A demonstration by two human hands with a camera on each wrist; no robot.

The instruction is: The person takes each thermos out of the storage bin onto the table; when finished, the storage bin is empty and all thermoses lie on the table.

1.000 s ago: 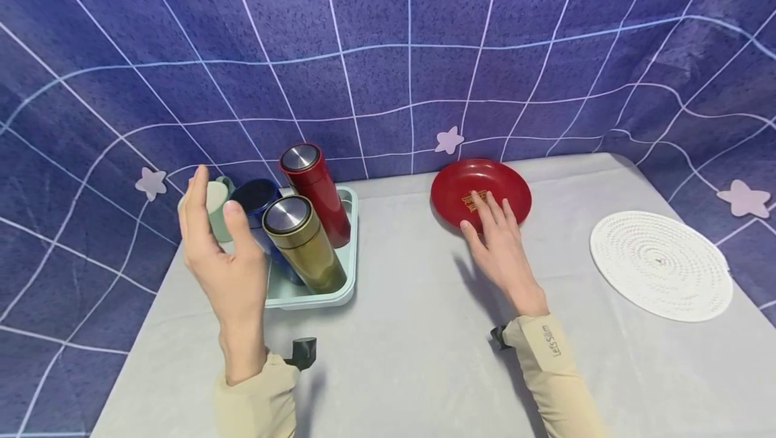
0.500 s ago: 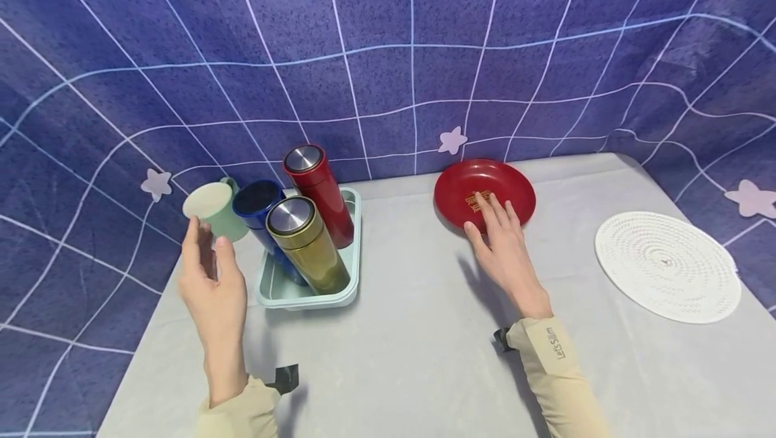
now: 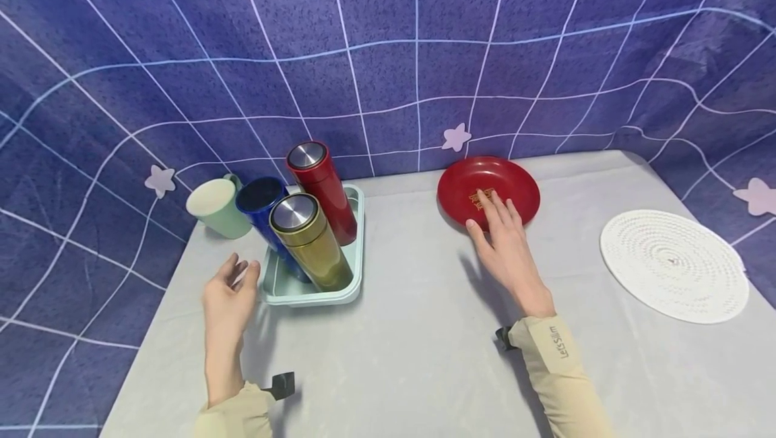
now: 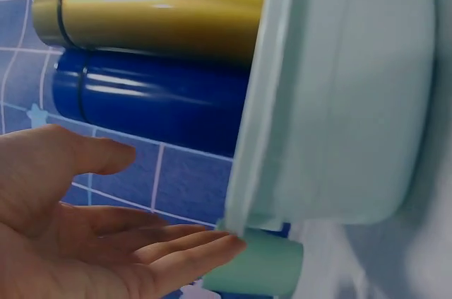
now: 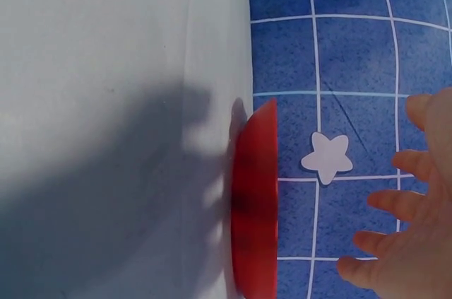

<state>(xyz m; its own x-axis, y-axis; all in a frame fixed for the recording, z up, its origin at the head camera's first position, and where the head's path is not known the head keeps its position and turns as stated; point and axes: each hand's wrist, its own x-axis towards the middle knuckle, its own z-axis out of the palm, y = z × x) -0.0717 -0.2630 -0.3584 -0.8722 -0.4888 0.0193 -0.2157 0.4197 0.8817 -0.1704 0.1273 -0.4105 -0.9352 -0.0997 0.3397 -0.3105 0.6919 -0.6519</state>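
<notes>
Head view shows the left hand (image 3: pixel 227 296), fingers relaxed and holding nothing, has come down beside the pale tray (image 3: pixel 285 290) with 3 flasks, so no flask is taken yet, while the right hand (image 3: pixel 506 249) hovers flat over the red plate (image 3: pixel 515 185).

Right sleeve (image 3: pixel 554 350): "Let's Slim"; red plate (image 3: pixel 488 190) gold emblem unreadable.

Bright, even light — edges warped
</notes>
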